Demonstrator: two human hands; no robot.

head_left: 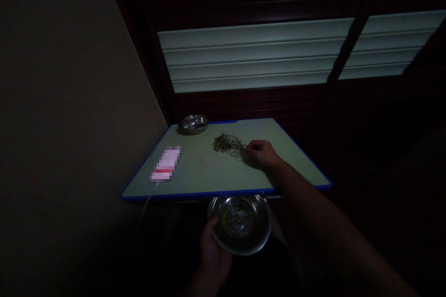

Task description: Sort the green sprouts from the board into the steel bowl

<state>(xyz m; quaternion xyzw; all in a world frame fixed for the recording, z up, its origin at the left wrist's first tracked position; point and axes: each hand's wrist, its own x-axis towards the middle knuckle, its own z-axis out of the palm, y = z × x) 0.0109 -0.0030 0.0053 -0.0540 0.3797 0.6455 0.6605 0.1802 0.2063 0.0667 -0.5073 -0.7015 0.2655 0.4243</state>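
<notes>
My left hand (213, 251) grips the rim of a steel bowl (259, 234) held below the front edge of a small green table. The bowl holds some small green grains. My right hand (262, 152) rests on the table top with its fingers curled, touching the right edge of a pile of small green grains (225, 142). The fingertips pinch close together; what sits between them is too small to make out. The room is very dark.
The green table with a blue rim (209, 193) stands against a beige wall on the left. A second steel bowl (193, 123) sits at its far left corner. A pink phone (166, 163) with a white cable lies at the left. Louvred windows are behind.
</notes>
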